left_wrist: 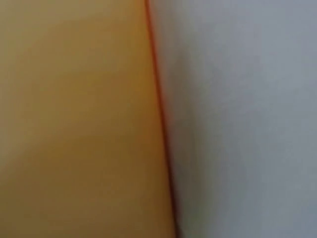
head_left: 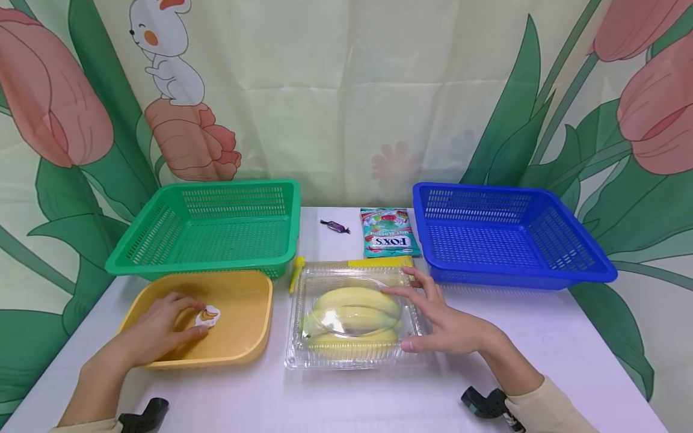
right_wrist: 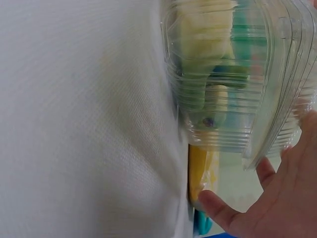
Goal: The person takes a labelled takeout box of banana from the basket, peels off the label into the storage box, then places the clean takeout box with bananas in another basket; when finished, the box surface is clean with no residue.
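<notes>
In the head view my left hand [head_left: 157, 328] reaches into a yellow plastic basin [head_left: 246, 349]. Its thumb and index finger pinch a small white banana sticker [head_left: 213, 311]; whether the sticker touches the basin floor I cannot tell. A clear plastic clamshell box [head_left: 295, 355] with bananas [head_left: 354, 300] inside sits on the table's middle. My right hand [head_left: 441, 319] is at the box's right side, fingers spread, one fingertip over the lid. The right wrist view shows the thumb [right_wrist: 220, 208] apart from the clear box [right_wrist: 237, 124]. Only the basin wall [left_wrist: 84, 119] shows in the left wrist view.
Behind stand a green basket [head_left: 281, 258] at left and a blue basket [head_left: 520, 276] at right. Between them lie a purple wrapped candy [head_left: 335, 227] and a Fox's candy bag [head_left: 388, 231]. A yellow packet [head_left: 379, 263] lies just behind the clear box.
</notes>
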`<state>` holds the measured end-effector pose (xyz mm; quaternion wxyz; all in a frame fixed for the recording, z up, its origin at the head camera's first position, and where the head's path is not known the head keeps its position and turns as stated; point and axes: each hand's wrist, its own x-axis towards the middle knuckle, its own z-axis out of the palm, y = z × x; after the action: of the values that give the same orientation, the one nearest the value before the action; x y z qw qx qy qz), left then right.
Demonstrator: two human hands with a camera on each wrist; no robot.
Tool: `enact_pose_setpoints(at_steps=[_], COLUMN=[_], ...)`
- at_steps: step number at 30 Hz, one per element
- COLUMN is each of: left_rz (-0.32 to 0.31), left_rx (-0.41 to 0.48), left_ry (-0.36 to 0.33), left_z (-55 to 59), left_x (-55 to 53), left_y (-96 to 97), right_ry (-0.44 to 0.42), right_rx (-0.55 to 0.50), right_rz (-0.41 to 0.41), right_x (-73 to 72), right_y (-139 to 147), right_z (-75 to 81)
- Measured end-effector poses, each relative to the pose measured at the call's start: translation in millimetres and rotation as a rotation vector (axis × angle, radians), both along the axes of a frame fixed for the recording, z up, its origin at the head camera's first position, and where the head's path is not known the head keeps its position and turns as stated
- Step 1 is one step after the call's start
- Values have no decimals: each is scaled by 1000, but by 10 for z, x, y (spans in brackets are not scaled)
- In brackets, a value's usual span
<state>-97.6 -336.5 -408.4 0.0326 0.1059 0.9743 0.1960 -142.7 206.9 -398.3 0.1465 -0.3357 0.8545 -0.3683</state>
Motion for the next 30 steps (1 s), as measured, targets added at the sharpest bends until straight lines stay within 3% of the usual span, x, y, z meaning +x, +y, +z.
enact_pose_setpoints(at_steps=[10,25,30], left_rz=[-11,-76,-67], left_rx=[4,33,28], left_ry=[-24,-20,-39], left_z=[35,25,18], left_x=[21,2,0], left_y=[-41,-52,-53], right_ry=[-1,16,24], right_rx=[-1,-10,-2], right_rz=[8,12,13], right_x=[-2,-13,-19], right_y=[-5,12,14], right_z=[3,-11,-14])
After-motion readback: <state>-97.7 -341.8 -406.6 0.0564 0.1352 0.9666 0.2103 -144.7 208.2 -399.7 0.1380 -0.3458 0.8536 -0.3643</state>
